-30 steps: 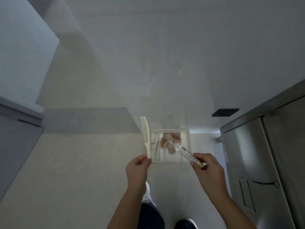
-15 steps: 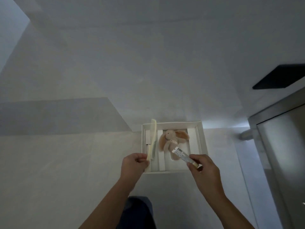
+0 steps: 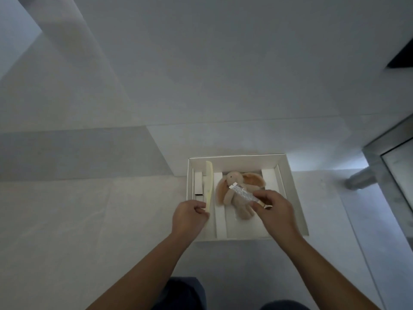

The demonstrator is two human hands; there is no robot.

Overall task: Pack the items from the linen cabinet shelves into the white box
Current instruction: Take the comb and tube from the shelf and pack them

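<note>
Both hands held items over the white box (image 3: 292,193) on the floor.
The left hand (image 3: 188,217) pinched a cream comb (image 3: 209,185); the right hand (image 3: 273,210) gripped a small tube (image 3: 242,193) above the plush bunny (image 3: 239,193) inside.

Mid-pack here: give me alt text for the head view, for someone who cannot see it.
Both hands reach over an open white box on the floor: the left hand holds a pale yellow comb by one end, the right hand pinches a small labelled tube. A beige plush rabbit lies inside the box between white dividers.
</note>
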